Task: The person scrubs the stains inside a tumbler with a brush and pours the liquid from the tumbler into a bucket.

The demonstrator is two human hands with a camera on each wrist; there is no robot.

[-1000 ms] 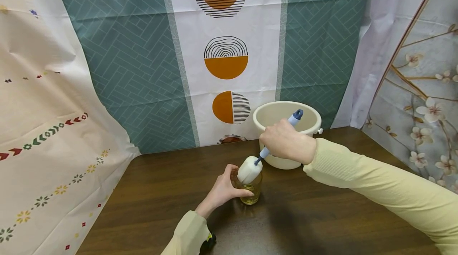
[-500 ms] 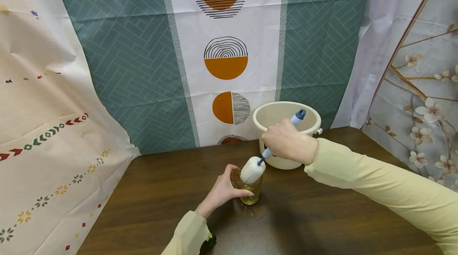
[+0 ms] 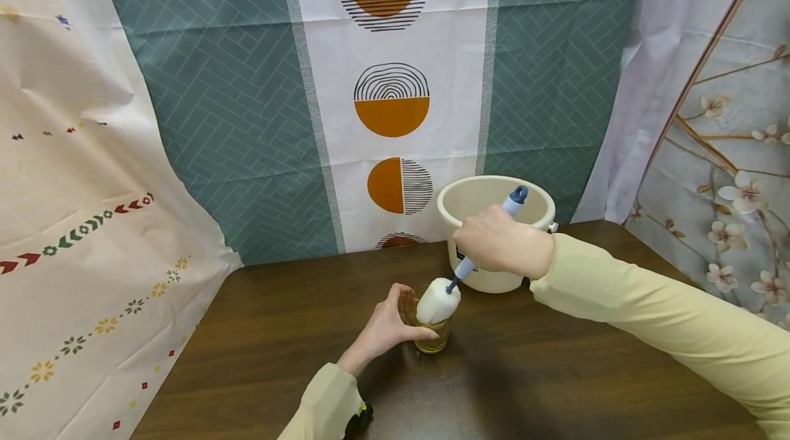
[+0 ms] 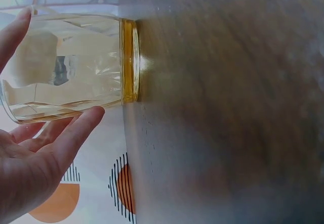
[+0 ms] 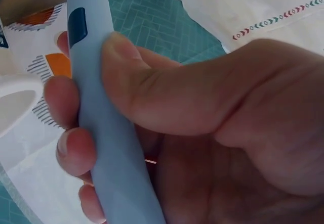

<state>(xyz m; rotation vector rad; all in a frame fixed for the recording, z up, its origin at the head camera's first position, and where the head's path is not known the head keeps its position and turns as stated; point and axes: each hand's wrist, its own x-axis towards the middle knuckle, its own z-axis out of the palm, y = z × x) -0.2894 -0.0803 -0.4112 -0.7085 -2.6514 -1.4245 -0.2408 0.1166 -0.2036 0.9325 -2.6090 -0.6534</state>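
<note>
An amber-tinted drinking glass [image 3: 435,341] stands upright on the brown wooden table. My left hand [image 3: 387,327] holds it from the left, thumb at the near side and fingers round the far side. In the left wrist view the glass [image 4: 91,62] is see-through, its base on the tabletop. My right hand [image 3: 505,246] grips a bottle brush by its light-blue handle [image 5: 109,128], fingers and thumb wrapped round it. The brush slants down to the left, and its white sponge head [image 3: 439,300] sits at the glass's mouth, partly inside.
A cream bucket [image 3: 490,282] stands behind my right hand, near the back of the table [image 3: 284,344]. A teal and white patterned cloth [image 3: 247,138] hangs behind the table. Other patterned cloths hang at the left and right sides.
The brush head has shifted slightly right and down at the glass's mouth. My right hand has moved a little to the right with it. My left hand and the glass stay in place.
</note>
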